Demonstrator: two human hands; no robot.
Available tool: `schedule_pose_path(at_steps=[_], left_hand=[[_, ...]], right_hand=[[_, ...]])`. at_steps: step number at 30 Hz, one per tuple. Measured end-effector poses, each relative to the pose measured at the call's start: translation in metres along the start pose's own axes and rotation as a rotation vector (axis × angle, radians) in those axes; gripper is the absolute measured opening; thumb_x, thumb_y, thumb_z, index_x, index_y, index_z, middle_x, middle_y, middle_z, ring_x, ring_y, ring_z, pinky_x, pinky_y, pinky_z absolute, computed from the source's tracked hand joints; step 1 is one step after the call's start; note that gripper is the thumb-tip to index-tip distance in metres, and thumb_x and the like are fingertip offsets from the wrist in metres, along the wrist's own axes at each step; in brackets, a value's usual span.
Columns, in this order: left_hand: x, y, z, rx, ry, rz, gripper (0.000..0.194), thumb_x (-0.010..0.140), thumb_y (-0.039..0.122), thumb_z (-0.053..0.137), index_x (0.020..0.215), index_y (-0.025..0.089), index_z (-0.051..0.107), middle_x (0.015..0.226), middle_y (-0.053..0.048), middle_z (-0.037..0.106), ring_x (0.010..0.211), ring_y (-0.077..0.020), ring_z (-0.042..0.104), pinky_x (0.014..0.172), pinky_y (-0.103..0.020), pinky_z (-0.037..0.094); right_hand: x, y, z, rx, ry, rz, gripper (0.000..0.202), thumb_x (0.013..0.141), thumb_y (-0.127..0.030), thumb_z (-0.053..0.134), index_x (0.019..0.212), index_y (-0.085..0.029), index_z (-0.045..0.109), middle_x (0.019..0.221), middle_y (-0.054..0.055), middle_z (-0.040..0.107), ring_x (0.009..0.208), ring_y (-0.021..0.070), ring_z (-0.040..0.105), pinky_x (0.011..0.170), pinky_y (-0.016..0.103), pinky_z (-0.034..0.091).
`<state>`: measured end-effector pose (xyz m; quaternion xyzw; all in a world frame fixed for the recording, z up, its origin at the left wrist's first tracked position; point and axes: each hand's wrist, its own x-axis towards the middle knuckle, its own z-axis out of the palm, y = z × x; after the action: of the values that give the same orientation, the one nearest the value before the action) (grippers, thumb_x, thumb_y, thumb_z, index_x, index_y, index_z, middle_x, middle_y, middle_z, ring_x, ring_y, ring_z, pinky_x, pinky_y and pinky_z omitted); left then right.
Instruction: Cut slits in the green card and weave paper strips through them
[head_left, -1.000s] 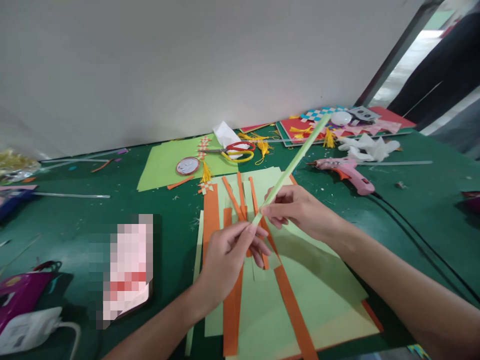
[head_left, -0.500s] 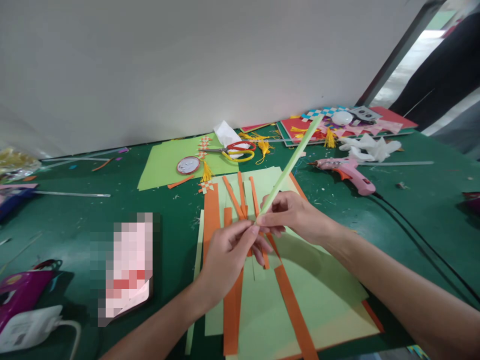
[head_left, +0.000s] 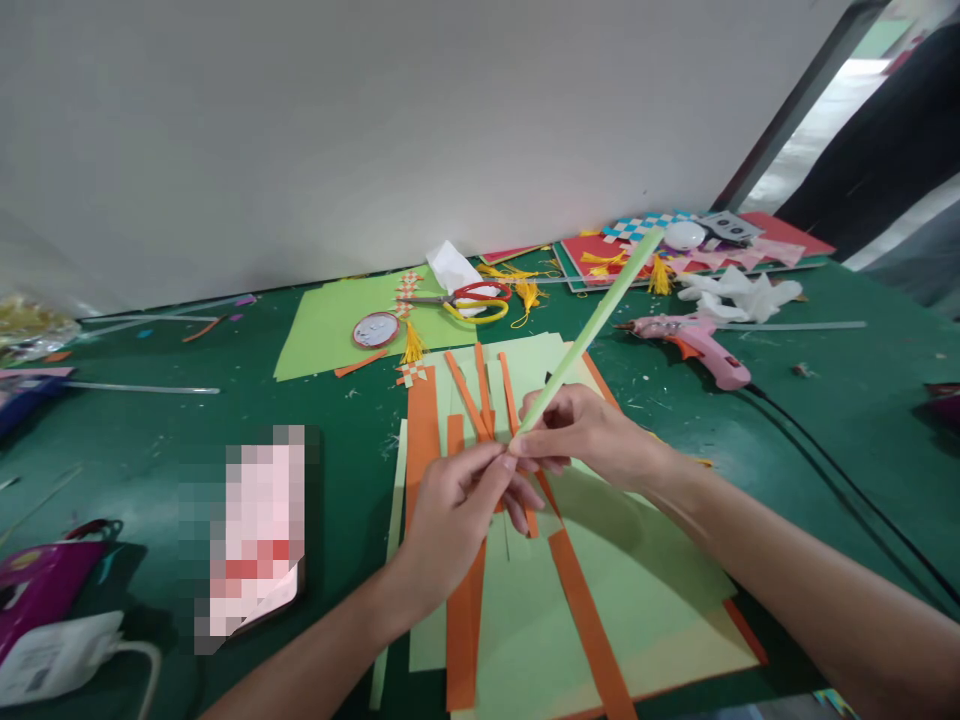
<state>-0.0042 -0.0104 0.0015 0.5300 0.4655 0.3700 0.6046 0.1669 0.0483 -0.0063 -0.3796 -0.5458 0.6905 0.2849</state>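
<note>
A long light green paper strip (head_left: pixel 600 320) slants up and to the right from my fingertips. My right hand (head_left: pixel 570 430) pinches it near its lower end. Thumb and forefinger of my left hand (head_left: pixel 469 490) are closed at that same end, against the right fingertips; the other left fingers curl loosely beneath. Below both hands lie pale green sheets (head_left: pixel 532 640) with several orange strips (head_left: pixel 589 620) on them. The very end of the held strip is hidden between the fingertips.
A pink glue gun (head_left: pixel 701 350) with a black cord lies at right. Scissors (head_left: pixel 480 302), a round tin (head_left: pixel 376 330) and yellow tassels (head_left: pixel 527 298) are behind. A phone (head_left: pixel 262 540), a white plug (head_left: pixel 60 660) and a purple tool (head_left: pixel 45 580) are at left.
The upper end of the green strip has tipped slightly to the right. Both hands remain nearly in place, their fingertips still together.
</note>
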Motion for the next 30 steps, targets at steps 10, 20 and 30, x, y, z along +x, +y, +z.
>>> schedule_pose_path(at_steps=[10, 20, 30], left_hand=[[-0.001, -0.004, -0.001, -0.006, 0.009, 0.002, 0.026, 0.097, 0.027, 0.049, 0.085, 0.013, 0.066, 0.066, -0.002, 0.069, 0.052, -0.0099, 0.062, 0.056, -0.022, 0.050], [0.000, 0.001, -0.002, 0.013, -0.003, 0.010, 0.025, 0.097, 0.025, 0.048, 0.084, 0.014, 0.067, 0.067, -0.001, 0.068, 0.052, -0.0107, 0.061, 0.056, -0.023, 0.051], [-0.001, 0.001, -0.002, 0.036, 0.034, 0.016, 0.025, 0.096, 0.025, 0.050, 0.080, 0.014, 0.065, 0.063, -0.001, 0.067, 0.051, -0.0098, 0.062, 0.053, -0.020, 0.049]], right_hand=[[0.001, -0.003, -0.009, -0.051, -0.027, -0.047, 0.023, 0.071, -0.029, 0.079, 0.064, -0.014, 0.063, 0.055, -0.003, 0.056, 0.052, 0.0080, 0.048, 0.048, 0.023, 0.032], [0.000, -0.001, -0.004, -0.059, -0.052, -0.044, 0.024, 0.073, -0.033, 0.078, 0.063, -0.015, 0.065, 0.054, -0.003, 0.055, 0.050, 0.0078, 0.043, 0.047, 0.024, 0.028], [-0.002, -0.012, -0.012, -0.085, 0.101, -0.079, 0.034, 0.070, -0.037, 0.078, 0.054, -0.015, 0.057, 0.047, -0.002, 0.051, 0.047, 0.0079, 0.039, 0.047, 0.026, 0.024]])
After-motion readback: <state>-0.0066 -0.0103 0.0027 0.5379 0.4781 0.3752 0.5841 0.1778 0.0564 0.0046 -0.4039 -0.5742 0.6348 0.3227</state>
